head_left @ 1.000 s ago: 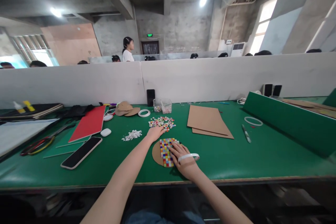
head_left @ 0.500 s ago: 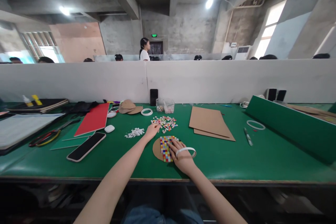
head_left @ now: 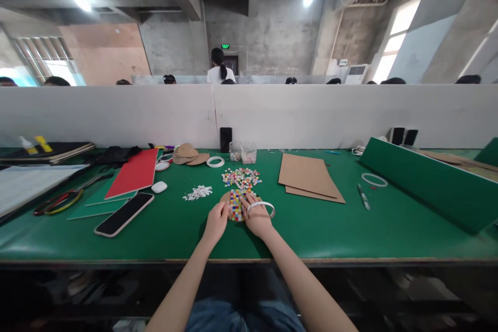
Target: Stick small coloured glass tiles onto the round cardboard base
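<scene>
A round cardboard disc [head_left: 224, 197] lies on the table in front of me, partly covered by rows of small coloured mosaic tiles [head_left: 235, 207]. At the disc's left edge, my left hand [head_left: 216, 222] is closed, thumb and fingertips pinched on the rim; whether a tile is also between them is hidden. My right hand [head_left: 257, 220] rests on the tiles with its fingers stretched out flat. A narrow white tape ring [head_left: 272, 208] loops over that hand. Just beyond the disc spreads a pile of loose coloured tiles [head_left: 241, 177], with white tile bits [head_left: 198, 193] to its left.
Clear plastic boxes [head_left: 249, 154] stand behind the pile. To the left lie a phone [head_left: 124, 214], a white case [head_left: 159, 187], a red board [head_left: 134, 174] and pliers [head_left: 64, 201]. Cardboard sheets [head_left: 307, 176], a pen [head_left: 363, 197] and a green board [head_left: 428, 184] are on the right.
My left hand has come back from the loose tile pile to the disc's left edge. The disc and my right hand have shifted slightly away and left. A person behind the partition has turned.
</scene>
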Available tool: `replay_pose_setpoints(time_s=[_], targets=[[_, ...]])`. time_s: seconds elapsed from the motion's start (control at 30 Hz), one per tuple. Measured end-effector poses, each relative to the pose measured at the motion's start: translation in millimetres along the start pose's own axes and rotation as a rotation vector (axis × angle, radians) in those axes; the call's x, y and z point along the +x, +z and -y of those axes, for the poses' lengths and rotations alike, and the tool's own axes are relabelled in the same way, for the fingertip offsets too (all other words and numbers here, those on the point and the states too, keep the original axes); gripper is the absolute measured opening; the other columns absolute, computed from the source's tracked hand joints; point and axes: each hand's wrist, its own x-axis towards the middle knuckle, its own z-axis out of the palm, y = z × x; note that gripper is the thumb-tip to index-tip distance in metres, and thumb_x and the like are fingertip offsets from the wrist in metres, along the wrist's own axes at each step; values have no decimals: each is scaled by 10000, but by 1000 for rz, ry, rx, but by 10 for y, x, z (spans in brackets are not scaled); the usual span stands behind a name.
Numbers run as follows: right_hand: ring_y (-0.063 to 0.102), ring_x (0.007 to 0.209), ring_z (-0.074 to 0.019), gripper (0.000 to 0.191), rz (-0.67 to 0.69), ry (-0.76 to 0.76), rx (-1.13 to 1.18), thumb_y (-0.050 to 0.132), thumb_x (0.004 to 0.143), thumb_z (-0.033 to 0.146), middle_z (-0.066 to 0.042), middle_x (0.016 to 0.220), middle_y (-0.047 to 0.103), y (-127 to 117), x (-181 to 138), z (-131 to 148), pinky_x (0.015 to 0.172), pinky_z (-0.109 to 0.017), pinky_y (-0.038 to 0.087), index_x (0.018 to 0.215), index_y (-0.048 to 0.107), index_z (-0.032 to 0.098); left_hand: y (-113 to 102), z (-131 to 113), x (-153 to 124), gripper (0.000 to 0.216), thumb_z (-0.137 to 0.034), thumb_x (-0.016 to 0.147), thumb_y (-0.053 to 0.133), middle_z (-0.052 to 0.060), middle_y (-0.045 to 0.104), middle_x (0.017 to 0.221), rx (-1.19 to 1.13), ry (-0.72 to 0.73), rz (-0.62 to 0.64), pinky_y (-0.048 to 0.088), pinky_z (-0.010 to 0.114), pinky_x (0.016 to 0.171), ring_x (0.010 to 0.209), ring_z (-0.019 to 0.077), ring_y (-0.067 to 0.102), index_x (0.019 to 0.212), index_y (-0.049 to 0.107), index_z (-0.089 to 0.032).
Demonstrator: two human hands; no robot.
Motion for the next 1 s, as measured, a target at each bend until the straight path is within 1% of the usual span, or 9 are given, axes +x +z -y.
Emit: replay_pose_setpoints(time_s=[0.27, 0.33, 0.47, 0.5, 0.57, 0.67, 0.73, 0.83, 1.0], targets=[[412, 1209, -212, 372, -18, -72, 53, 375, 870, 204, -90, 1284, 503, -148, -371, -9, 1015, -406, 283, 1202, 543, 200, -208, -103, -388, 362, -454, 808, 395, 8, 614, 603, -145, -11, 61, 451, 274, 682, 666, 185, 604, 649, 575, -184], [406, 1215, -199, 367, -34, -82, 69, 384, 864, 198, -76, 1285, 504, -156, -390, -18, 1017, -392, 292, 1189, 554, 206, -229, -95, -414, 340, -453, 795, 428, 20, 642, 649, -174, -13, 70, 463, 279, 686, 684, 191, 614, 706, 605, -177], [421, 1206, -197, 359, -48, -84, 94, 399, 858, 215, -70, 1283, 506, -137, -373, -50, 1002, -395, 327, 1178, 560, 210, -236, -39, -389, 377, -467, 793, 423, 69, 675, 821, -238, -17, 24, 479, 299, 746, 802, 208, 629, 822, 621, -148], [426, 1202, -198, 360, -46, -81, 98, 401, 858, 220, -71, 1281, 507, -132, -371, -56, 999, -399, 332, 1183, 556, 211, -237, -27, -384, 393, -474, 794, 415, 73, 673, 820, -250, -18, 12, 484, 299, 743, 799, 207, 631, 834, 620, -140], [426, 1203, -201, 360, -39, -73, 102, 406, 857, 229, -72, 1284, 505, -130, -373, -60, 999, -401, 333, 1185, 554, 209, -242, -15, -387, 414, -490, 795, 408, 56, 658, 716, -255, -22, -8, 492, 289, 693, 721, 196, 633, 818, 618, -134], [417, 1210, -202, 350, -23, -54, 102, 418, 856, 246, -69, 1291, 498, -140, -383, -49, 1010, -395, 321, 1169, 568, 208, -253, -25, -413, 413, -503, 796, 410, 8, 586, 539, -216, -22, -27, 475, 265, 598, 589, 177, 607, 761, 612, -145], [416, 1211, -194, 349, -14, -33, 99, 418, 857, 252, -58, 1294, 495, -153, -390, -39, 1016, -380, 316, 1171, 566, 218, -256, -42, -432, 394, -501, 798, 415, 3, 585, 533, -175, -12, -31, 462, 253, 572, 572, 174, 602, 728, 596, -158], [395, 1227, -201, 376, -19, 30, 88, 429, 851, 265, -63, 1323, 461, -178, -406, -33, 1010, -366, 324, 1208, 537, 215, -242, -64, -457, 342, -483, 813, 407, 22, 641, 642, -93, 9, -68, 463, 256, 619, 658, 184, 627, 726, 546, -184], [369, 1239, -275, 432, -42, 175, 54, 457, 838, 309, -119, 1325, 447, -230, -480, -28, 992, -445, 314, 1250, 498, 187, -132, -73, -534, 272, -389, 871, 315, 66, 682, 861, 103, 33, -128, 456, 301, 711, 837, 213, 633, 902, 515, -207]])
